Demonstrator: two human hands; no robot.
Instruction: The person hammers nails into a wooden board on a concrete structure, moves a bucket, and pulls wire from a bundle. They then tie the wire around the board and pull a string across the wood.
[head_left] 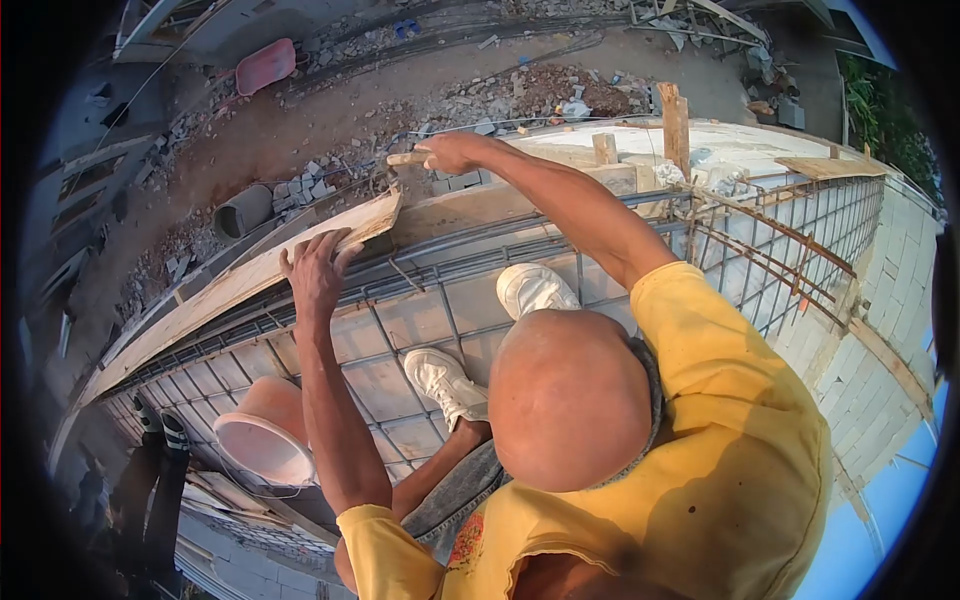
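Observation:
My left hand (318, 275) grips the top edge of a long plywood board (235, 278), fingers bent over it near its right end. Farther forward, my right hand (452, 155) is closed around the wooden handle of a hammer (408, 158). The hammer's dark head hangs just above the board's right end, beside a timber beam (470, 212). Below the board runs a mesh of steel rebar (440, 285) over pale boards. My white shoes (440, 382) stand on this mesh, and my bent knee is between my arms.
A pink bucket (265, 435) sits tilted on the mesh at left, near another person's legs (155, 435). An upright wooden post (675, 130) and a rebar cage (790, 250) stand at right. Far below lie rubble (560, 92) and a pink tub (266, 67).

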